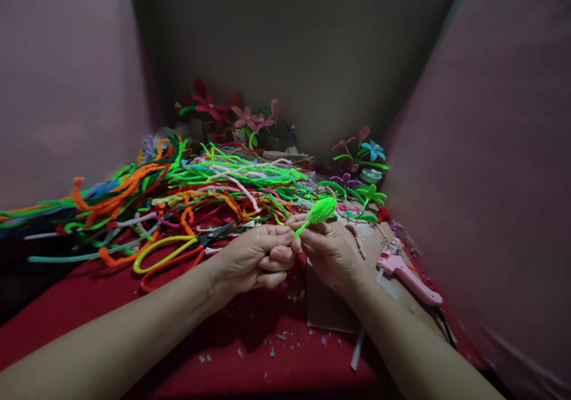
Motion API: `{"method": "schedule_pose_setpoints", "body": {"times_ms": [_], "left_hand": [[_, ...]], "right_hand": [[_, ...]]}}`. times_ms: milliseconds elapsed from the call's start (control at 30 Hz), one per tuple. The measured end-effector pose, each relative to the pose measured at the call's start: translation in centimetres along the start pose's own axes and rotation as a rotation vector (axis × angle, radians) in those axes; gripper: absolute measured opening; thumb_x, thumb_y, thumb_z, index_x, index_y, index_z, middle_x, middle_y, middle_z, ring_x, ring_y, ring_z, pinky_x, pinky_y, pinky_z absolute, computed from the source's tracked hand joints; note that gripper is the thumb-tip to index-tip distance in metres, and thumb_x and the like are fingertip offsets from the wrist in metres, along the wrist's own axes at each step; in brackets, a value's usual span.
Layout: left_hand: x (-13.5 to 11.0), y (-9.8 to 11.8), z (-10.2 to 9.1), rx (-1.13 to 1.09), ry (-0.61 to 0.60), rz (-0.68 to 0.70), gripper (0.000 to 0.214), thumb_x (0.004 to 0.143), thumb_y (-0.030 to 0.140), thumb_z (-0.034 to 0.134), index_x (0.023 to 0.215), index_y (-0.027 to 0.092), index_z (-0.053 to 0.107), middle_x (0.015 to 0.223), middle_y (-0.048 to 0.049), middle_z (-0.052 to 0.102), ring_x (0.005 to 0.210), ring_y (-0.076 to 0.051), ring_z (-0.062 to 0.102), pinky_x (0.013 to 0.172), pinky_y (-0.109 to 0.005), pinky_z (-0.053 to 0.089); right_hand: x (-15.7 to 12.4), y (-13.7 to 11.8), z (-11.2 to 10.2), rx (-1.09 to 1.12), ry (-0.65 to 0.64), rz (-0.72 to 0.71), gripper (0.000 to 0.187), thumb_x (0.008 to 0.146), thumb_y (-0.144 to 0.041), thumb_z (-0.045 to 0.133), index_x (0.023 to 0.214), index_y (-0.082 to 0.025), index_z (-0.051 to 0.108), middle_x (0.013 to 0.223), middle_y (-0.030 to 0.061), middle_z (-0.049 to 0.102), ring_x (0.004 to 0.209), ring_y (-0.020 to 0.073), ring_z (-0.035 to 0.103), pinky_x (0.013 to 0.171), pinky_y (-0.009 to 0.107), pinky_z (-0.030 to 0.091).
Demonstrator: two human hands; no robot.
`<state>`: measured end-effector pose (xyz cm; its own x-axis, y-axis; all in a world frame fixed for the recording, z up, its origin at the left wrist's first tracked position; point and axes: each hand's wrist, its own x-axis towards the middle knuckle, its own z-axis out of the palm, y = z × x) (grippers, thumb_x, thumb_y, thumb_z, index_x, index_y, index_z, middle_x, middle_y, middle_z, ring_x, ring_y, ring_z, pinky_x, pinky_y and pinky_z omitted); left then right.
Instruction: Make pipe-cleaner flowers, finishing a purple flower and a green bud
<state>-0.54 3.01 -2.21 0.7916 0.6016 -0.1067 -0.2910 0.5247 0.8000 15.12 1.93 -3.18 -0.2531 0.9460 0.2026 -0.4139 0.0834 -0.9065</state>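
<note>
Both hands meet in front of me around a bright green fuzzy pipe-cleaner bud (322,210) on a short stem. My left hand (261,254) is closed, its thumb and fingertips pinching near the lower end of the stem. The fingers of my right hand (330,251) are closed round the stem just below the bud, which points up and to the right. Part of the stem is hidden by the fingers. Left of my left hand lie scissors (167,252) with yellow and orange handles, their black blades towards the pipe cleaners (250,174).
A pink glue gun (410,278) rests on cardboard (328,305) at the right, a glue stick (357,349) projecting near my right forearm. Finished pipe-cleaner flowers (245,117) stand at the back, with a blue flower (373,150) farther right. Small scraps dot the red cloth (178,352).
</note>
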Motion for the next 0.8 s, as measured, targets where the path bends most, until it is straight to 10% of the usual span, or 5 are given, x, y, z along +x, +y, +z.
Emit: {"method": "schedule_pose_setpoints", "body": {"times_ms": [133, 267, 433, 567, 800], "left_hand": [[0.2, 0.2, 0.4, 0.413, 0.167, 0.106, 0.022, 0.085, 0.033, 0.048, 0.074, 0.016, 0.055, 0.048, 0.0088, 0.032, 0.037, -0.004, 0.015, 0.034, -0.016, 0.018], [0.3, -0.6, 0.3, 1.245, 0.471, 0.565, 0.021, 0.086, 0.029, 0.045, 0.08, 0.016, 0.06, 0.061, 0.0004, 0.054, 0.054, -0.011, 0.047, 0.052, -0.021, 0.037], [0.3, -2.1, -1.0, 1.736, 0.517, 0.795, 0.023, 0.087, 0.017, 0.037, 0.082, 0.015, 0.06, 0.072, -0.0055, 0.061, 0.067, -0.016, 0.055, 0.063, -0.026, 0.04], [0.3, -1.5, -0.7, 1.479, 0.544, 0.723, 0.02, 0.085, 0.016, 0.041, 0.075, 0.017, 0.059, 0.061, 0.0011, 0.053, 0.054, -0.01, 0.045, 0.052, -0.02, 0.033], [0.2, -0.7, 0.8, 0.403, 0.292, 0.192, 0.02, 0.083, 0.034, 0.052, 0.074, 0.016, 0.057, 0.044, 0.0092, 0.03, 0.036, -0.003, 0.016, 0.036, -0.015, 0.014]], "right_hand": [[0.2, 0.4, 0.1, 0.042, 0.089, -0.025, 0.01, 0.067, -0.016, 0.068, 0.075, -0.021, 0.07, 0.067, -0.0023, 0.062, 0.06, 0.0103, 0.049, 0.061, 0.024, 0.04], [0.2, 0.6, 0.4, 0.019, 0.153, -0.063, 0.01, 0.066, -0.014, 0.068, 0.074, -0.021, 0.07, 0.073, -0.0021, 0.064, 0.064, 0.0108, 0.051, 0.064, 0.025, 0.041], [-0.2, -0.2, 1.1, -0.029, 0.157, -0.081, 0.013, 0.066, -0.016, 0.067, 0.077, -0.023, 0.071, 0.074, -0.0023, 0.068, 0.074, 0.0151, 0.059, 0.082, 0.033, 0.043], [-0.6, -1.9, 2.0, -0.238, 0.178, -0.03, 0.008, 0.066, -0.019, 0.069, 0.073, -0.022, 0.071, 0.066, -0.0019, 0.066, 0.076, 0.0179, 0.059, 0.083, 0.035, 0.043], [-0.3, -0.9, 1.0, -0.172, 0.121, 0.013, 0.01, 0.067, -0.028, 0.071, 0.074, -0.02, 0.073, 0.066, -0.0005, 0.063, 0.066, 0.0143, 0.054, 0.071, 0.03, 0.042]]}}
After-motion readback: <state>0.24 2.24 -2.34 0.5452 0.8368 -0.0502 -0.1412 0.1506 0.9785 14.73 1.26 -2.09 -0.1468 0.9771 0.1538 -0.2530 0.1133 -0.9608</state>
